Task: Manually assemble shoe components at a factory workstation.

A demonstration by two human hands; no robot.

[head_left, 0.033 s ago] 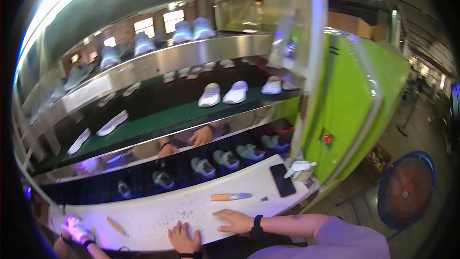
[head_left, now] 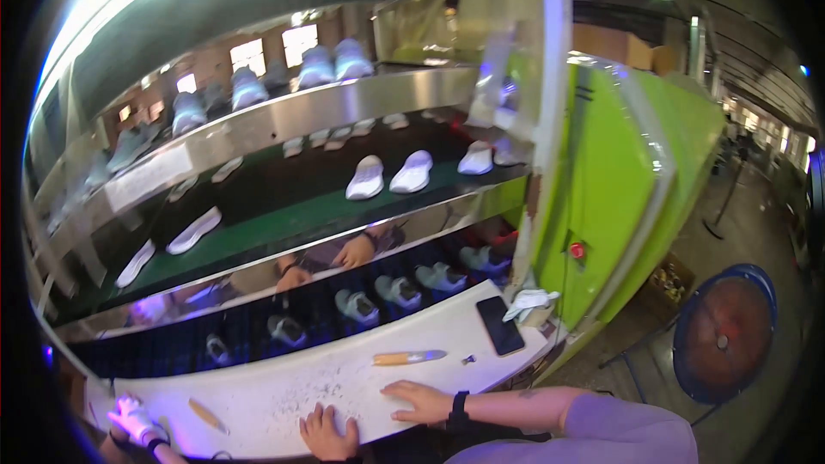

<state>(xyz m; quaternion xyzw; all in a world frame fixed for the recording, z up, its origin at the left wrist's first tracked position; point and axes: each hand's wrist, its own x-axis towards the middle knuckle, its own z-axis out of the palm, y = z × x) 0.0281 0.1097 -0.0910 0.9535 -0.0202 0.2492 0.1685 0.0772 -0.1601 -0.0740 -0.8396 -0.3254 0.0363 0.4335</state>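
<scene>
White surface [head_left: 245, 391] runs below a dark line [head_left: 250, 340] carrying grey shoes [head_left: 357, 307]. On it rest the left hand [head_left: 329, 436] and right hand [head_left: 418, 401], each grip released, holding nothing. Orange-handled tool [head_left: 409, 358] lies just beyond the right hand. Work seems paused; taking this tool would call for reaching forward.

A white bench [head_left: 249, 388] bears tools [head_left: 410, 358] (two), specks [head_left: 302, 390], a phone [head_left: 500, 326].
</scene>
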